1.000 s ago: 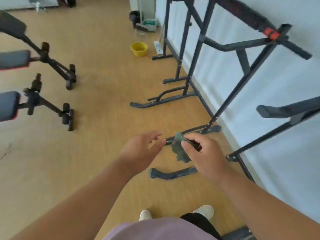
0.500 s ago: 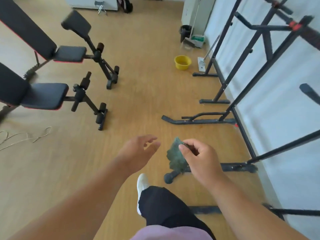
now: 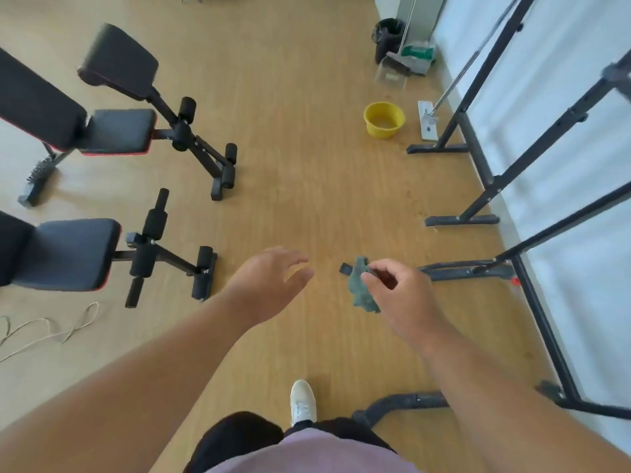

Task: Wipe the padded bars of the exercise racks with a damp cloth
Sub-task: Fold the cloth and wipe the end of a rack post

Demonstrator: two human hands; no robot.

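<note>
My right hand (image 3: pixel 397 290) pinches a small crumpled grey-green cloth (image 3: pixel 361 291), which hangs below the fingers above the wooden floor. My left hand (image 3: pixel 268 283) floats beside it with loose, spread fingers and holds nothing. Black exercise racks (image 3: pixel 495 186) stand along the white wall on the right; their upper padded bars lie outside the view. Neither hand touches a rack.
Two black weight benches (image 3: pixel 71 254) with roller pads stand at the left. A yellow bowl (image 3: pixel 384 119), a flat mop (image 3: pixel 428 122), a dustpan and a black bin sit near the far wall. A rack foot (image 3: pixel 399 402) lies by my white shoe. Cord lies at lower left.
The view has swung left and forward along the wall as I step; the racks have slid toward the right edge. Both hands keep their pose, cloth still pinched in the right.
</note>
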